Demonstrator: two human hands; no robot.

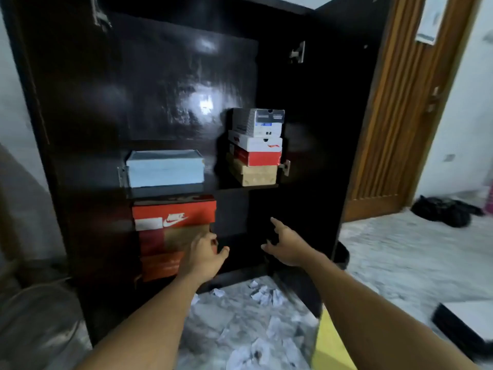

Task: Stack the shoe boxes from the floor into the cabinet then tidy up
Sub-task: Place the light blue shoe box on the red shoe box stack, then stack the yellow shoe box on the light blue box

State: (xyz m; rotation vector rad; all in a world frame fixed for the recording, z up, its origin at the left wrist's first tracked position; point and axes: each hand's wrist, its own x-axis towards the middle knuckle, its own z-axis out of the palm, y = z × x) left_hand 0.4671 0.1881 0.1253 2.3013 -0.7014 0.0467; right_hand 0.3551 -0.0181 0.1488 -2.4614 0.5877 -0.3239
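Observation:
A dark cabinet [306, 182] stands open before me. On its upper shelf lies a pale blue shoe box [165, 169], and to the right a stack: grey box [257, 122] on top, white box [256, 143], red box [257, 157], tan box [253, 176]. Below, an orange box with a white swoosh [174, 216] tops a brown-and-red box [170, 241] and another orange box [160, 265]. My left hand [205, 253] hovers by the lower stack's right side, fingers loosely curved, holding nothing. My right hand [286, 243] reaches into the dark lower compartment, fingers spread.
Crumpled white paper scraps [264, 295] litter the marble floor in front of the cabinet. A yellow object [330, 343] lies near my right arm. A dark flat box [464, 324] sits at right, a black bag [442, 209] beside the wooden door [394, 116].

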